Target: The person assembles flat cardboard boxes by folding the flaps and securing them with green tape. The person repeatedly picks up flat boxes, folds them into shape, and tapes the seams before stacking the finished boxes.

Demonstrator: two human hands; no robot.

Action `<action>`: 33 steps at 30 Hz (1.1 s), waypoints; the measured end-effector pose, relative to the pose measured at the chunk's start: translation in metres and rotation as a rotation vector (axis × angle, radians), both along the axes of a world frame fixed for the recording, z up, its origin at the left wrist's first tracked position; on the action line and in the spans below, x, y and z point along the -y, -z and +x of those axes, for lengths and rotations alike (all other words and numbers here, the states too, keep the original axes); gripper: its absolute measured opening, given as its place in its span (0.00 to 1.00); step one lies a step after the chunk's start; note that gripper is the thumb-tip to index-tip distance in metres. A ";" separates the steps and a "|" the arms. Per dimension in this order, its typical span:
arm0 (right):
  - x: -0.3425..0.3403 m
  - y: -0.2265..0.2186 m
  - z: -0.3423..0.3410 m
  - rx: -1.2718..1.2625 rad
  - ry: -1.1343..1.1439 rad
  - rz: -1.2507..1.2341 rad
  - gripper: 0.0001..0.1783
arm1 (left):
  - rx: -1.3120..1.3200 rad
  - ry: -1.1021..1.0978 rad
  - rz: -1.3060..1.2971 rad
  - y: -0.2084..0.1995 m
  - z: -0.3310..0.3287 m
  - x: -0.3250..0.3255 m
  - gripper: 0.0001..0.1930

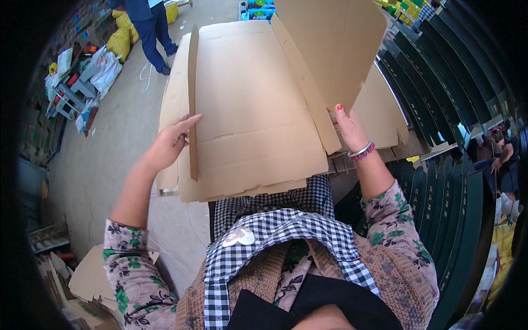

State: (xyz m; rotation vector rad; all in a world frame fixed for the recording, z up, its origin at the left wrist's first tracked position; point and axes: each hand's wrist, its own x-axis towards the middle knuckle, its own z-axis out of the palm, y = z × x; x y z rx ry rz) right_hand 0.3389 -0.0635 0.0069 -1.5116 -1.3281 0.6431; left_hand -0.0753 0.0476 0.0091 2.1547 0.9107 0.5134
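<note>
A flat brown cardboard box (256, 110) lies before me with its long side flaps folded upright. My left hand (169, 144) is closed at the left flap (193, 104); one finger reaches over its top edge, and the others curl on its outer side. At the outside of the right flap (308, 88) is my right hand (352, 131), its thumb stretched up and apart from the cardboard. The other fingers of that hand are mostly hidden beside the flap. A beaded bracelet (362, 151) circles my right wrist.
Behind the right flap a large cardboard panel (341, 44) stands up. Dark green sheets (440, 71) stand in rows at the right. A person in dark blue trousers (157, 33) stands at the far left, near yellow sacks (119, 44). Cardboard pieces (91, 275) lie at the lower left.
</note>
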 end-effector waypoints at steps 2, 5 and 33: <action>-0.008 0.001 0.021 0.175 -0.073 -0.186 0.35 | -0.178 0.115 0.140 -0.003 -0.009 -0.002 0.27; -0.024 0.014 0.025 -0.078 0.010 -0.469 0.36 | -0.207 0.135 0.347 0.001 0.000 -0.016 0.19; 0.017 0.007 0.026 -0.253 -0.177 -0.209 0.39 | 0.167 -0.597 -0.239 -0.001 0.028 0.036 0.22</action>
